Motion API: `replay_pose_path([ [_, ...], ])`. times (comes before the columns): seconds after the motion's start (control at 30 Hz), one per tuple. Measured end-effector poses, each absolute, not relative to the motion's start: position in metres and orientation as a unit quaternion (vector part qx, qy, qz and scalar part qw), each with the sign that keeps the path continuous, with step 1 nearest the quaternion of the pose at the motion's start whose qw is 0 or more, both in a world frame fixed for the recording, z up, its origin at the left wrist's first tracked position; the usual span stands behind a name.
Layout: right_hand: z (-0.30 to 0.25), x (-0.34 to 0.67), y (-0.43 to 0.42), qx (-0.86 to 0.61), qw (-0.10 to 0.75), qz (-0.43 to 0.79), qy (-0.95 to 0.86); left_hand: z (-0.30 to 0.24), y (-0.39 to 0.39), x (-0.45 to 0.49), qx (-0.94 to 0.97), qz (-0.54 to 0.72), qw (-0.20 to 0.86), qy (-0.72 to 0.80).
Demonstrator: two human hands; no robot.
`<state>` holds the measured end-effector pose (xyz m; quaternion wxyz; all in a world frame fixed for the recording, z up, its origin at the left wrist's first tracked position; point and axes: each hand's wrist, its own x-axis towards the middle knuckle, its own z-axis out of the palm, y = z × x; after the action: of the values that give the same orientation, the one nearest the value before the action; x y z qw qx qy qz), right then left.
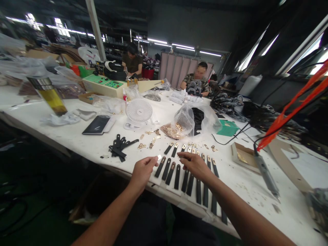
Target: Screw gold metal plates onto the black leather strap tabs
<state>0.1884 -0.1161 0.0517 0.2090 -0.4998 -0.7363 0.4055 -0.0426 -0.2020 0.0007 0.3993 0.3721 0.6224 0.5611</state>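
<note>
My left hand [142,169] hovers over the near edge of the white table [77,136], fingers pinched on a small white scrap [159,157]. My right hand [194,164] rests over a row of black straps with gold clasps [191,177], its fingers curled down onto them; whether it grips one I cannot make out. A loose pile of plain black straps [120,147] lies left of my left hand. Small gold clasps [151,140] are scattered beyond the row.
A clear bag of gold parts [183,121], a small white fan [139,111], a black notebook [98,124], a tumbler [50,95], a green box [228,128], a cardboard tray [243,155] and a hanging tool [266,174] surround the work. Two people sit at the far end.
</note>
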Motion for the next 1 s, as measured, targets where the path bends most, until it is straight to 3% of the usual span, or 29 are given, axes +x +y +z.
replay_pose_path([
  [0.6, 0.026, 0.19, -0.093, -0.54, 0.126, 0.381, -0.74, -0.006, -0.197, -0.057, 0.408, 0.52, 0.358, 0.66],
  [1.0, 0.023, 0.185, -0.09, -0.564, 0.076, 0.271, -0.777, -0.002, -0.197, -0.055, 0.42, 0.512, 0.364, 0.654],
])
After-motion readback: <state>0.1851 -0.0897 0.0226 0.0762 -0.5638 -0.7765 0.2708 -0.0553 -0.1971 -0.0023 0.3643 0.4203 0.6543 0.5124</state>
